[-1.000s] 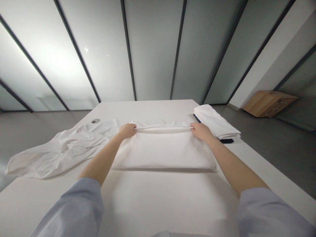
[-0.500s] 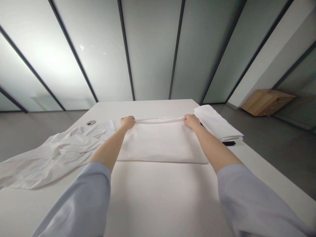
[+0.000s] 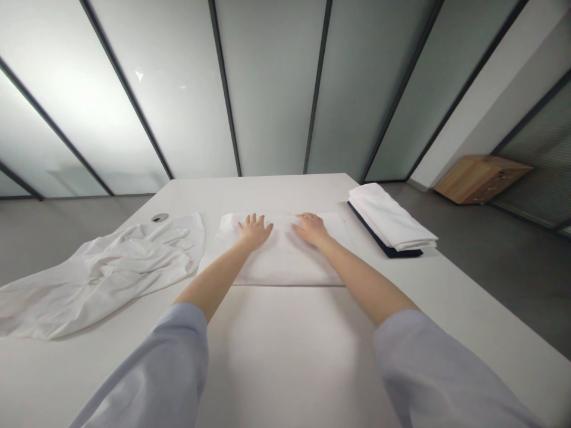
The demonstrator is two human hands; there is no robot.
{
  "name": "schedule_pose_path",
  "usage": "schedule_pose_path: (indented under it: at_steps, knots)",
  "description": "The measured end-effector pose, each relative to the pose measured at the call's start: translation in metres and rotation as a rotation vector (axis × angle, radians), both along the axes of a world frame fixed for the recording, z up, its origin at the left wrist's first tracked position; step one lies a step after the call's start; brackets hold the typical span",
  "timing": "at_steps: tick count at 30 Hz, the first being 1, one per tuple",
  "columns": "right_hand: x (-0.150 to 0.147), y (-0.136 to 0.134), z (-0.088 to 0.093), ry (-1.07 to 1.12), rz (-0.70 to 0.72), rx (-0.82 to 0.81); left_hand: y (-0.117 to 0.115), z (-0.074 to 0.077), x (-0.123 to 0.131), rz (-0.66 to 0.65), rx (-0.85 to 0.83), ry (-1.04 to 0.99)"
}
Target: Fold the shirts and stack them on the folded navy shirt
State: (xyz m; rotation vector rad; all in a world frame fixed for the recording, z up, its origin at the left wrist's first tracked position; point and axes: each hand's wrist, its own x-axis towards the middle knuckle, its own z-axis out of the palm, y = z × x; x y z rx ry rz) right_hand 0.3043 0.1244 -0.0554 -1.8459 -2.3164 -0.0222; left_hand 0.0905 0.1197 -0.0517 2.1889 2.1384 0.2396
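A folded white cloth (image 3: 285, 267) lies flat in front of me, its near edge straight. My left hand (image 3: 255, 230) rests on the far part of this cloth, left of its middle, with fingers spread. Across a short gap, my right hand (image 3: 311, 229) lies on the same far part, fingers stretched and pointing inward. Neither hand grips anything. To the left is a crumpled white cloth (image 3: 120, 261), spread loosely. On the right sits a folded white cloth (image 3: 390, 217) on top of a dark, flat item (image 3: 392, 252), mostly covered.
The white table (image 3: 285, 351) carries all the cloths. A round cable grommet (image 3: 159, 218) is set in its top at the far left. Frosted glass panels (image 3: 272, 89) stand behind the table, and a wooden cabinet (image 3: 482, 178) is on the floor to the right.
Both hands have let go of the far corners of the middle cloth and moved inward onto it, fingers now open. The raised far edge has gone down flat.
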Motion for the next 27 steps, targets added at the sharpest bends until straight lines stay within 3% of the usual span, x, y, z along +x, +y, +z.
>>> schedule_pose_path:
  at_steps: [2, 5, 10, 13, 16, 20, 24, 27]
  knots:
    - [-0.009, -0.01, -0.012, -0.016, -0.023, -0.139, -0.005, -0.008, 0.004, -0.013, -0.098, 0.033]
    - [-0.006, -0.019, -0.025, -0.016, -0.118, -0.251, -0.006, -0.018, -0.012, -0.035, -0.134, 0.078]
    - [0.005, -0.023, -0.028, -0.003, -0.194, -0.26, -0.009, -0.024, -0.055, -0.015, -0.077, 0.131]
    - [0.004, -0.023, -0.028, -0.001, -0.216, -0.253, -0.019, -0.021, -0.064, -0.01, 0.058, 0.165]
    - [0.002, -0.024, -0.028, 0.001, -0.213, -0.246, -0.034, -0.012, -0.056, -0.061, 0.122, 0.175]
    - [0.001, -0.024, -0.029, -0.001, -0.199, -0.233, -0.06, -0.001, -0.03, -0.118, -0.069, 0.124]
    - [0.007, -0.016, -0.028, -0.005, -0.167, -0.221, -0.077, -0.002, -0.006, -0.066, -0.207, 0.086]
    - [0.005, -0.007, -0.024, 0.002, -0.164, -0.222, -0.072, -0.004, 0.006, -0.011, -0.233, 0.082]
